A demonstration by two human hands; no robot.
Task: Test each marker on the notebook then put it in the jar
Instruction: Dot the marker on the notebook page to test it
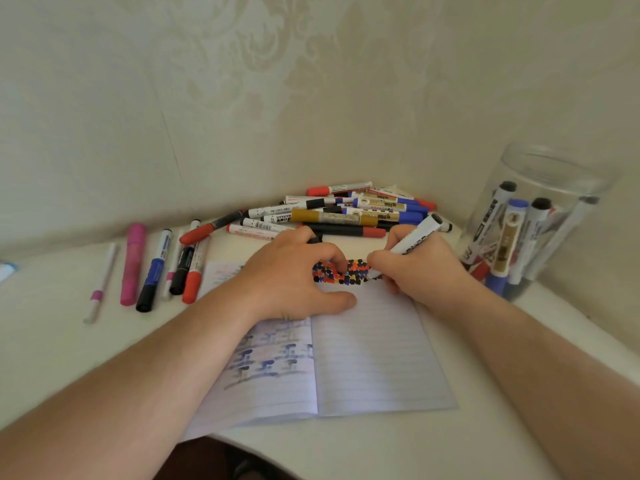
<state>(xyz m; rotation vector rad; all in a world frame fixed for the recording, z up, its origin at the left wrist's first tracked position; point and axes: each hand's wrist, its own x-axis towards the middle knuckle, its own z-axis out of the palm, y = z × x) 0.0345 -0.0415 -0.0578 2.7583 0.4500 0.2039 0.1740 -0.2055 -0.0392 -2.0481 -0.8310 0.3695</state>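
An open lined notebook [374,355] lies on the white table, with rows of black, red, blue and orange marker dabs [349,271] at the top of its right page. My right hand [422,271] grips a white marker with a black end [415,239], its tip down on the page by the dabs. My left hand [294,275] rests on the notebook's upper middle and holds a small black cap between curled fingers. A clear glass jar [540,216] stands at the right with several markers in it.
A pile of markers [346,209] lies against the wall behind the notebook. Left of it lies a row of several pens and markers [156,268], among them a pink one. The table's front edge curves just below the notebook.
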